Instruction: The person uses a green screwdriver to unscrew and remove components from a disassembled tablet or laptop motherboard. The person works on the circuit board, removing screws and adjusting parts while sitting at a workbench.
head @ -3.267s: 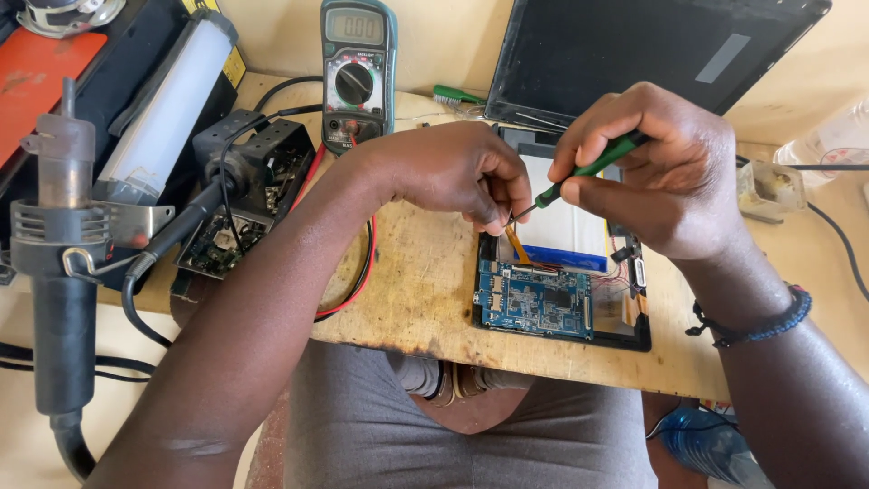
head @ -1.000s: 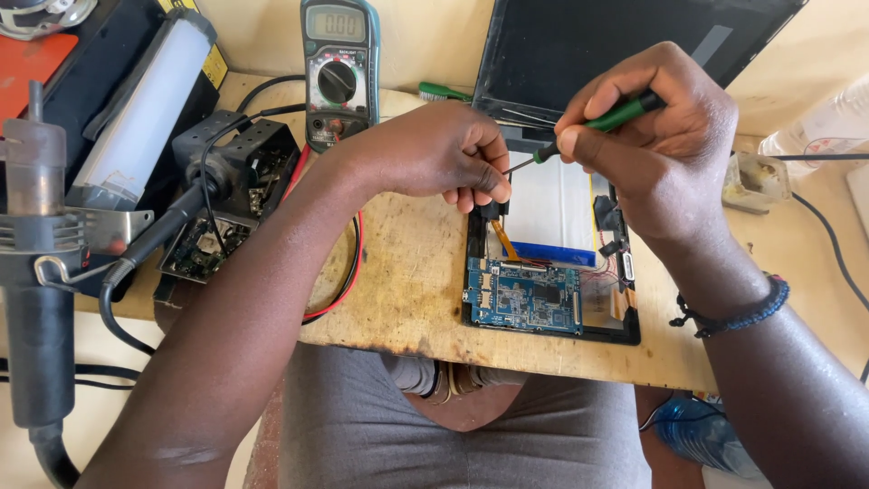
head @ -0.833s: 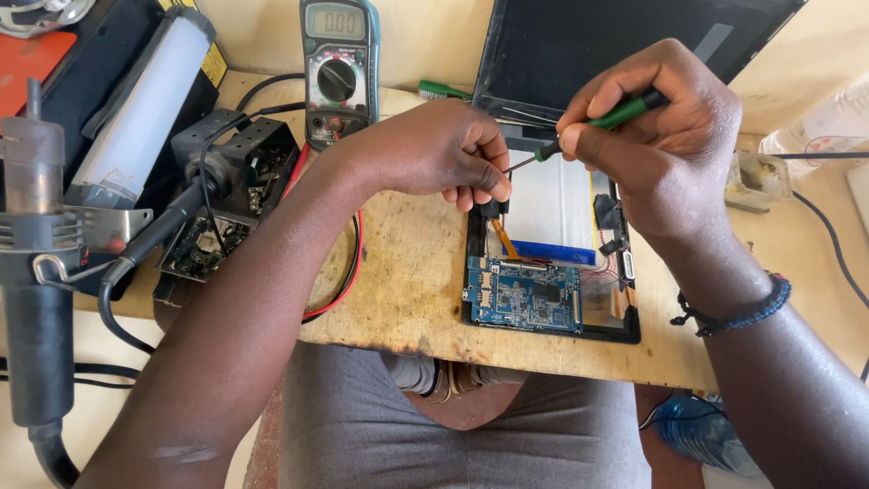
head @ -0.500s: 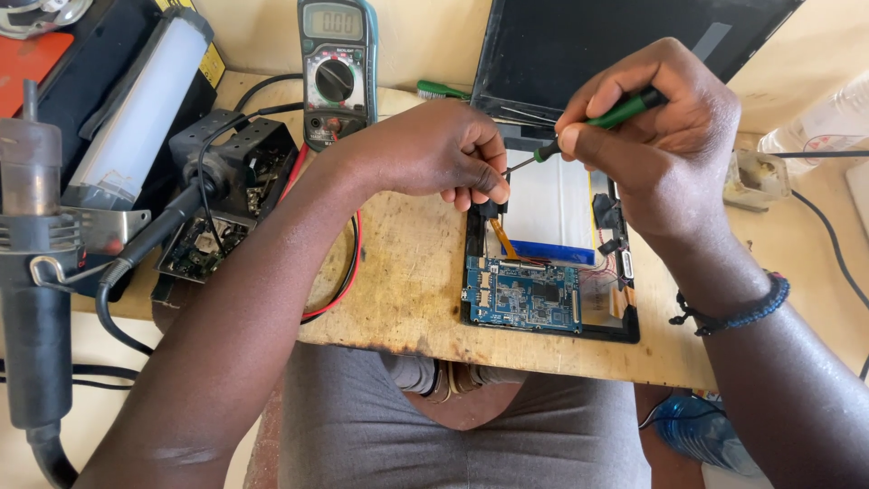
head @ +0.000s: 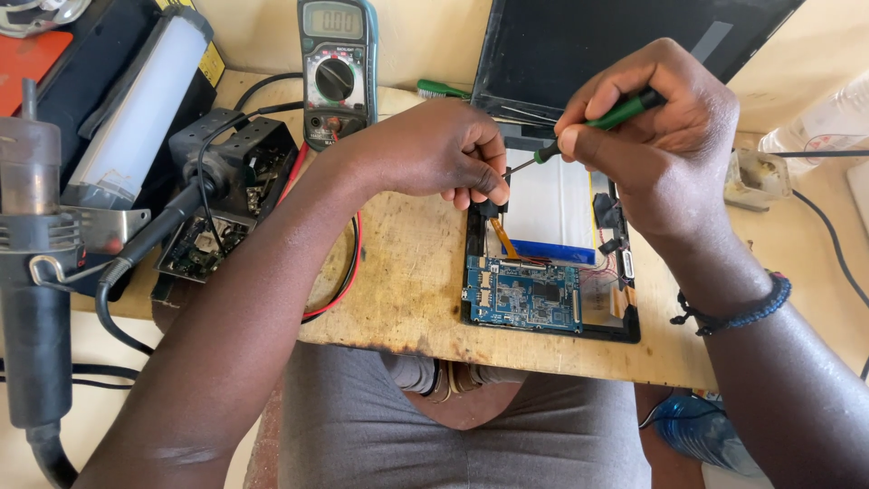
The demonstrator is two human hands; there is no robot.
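Unmoved since: opened tablet, blue board, perhaps unscrewed.

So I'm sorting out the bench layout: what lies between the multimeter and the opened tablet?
In the head view, the left hand rests on the wooden board between the multimeter and the opened tablet.
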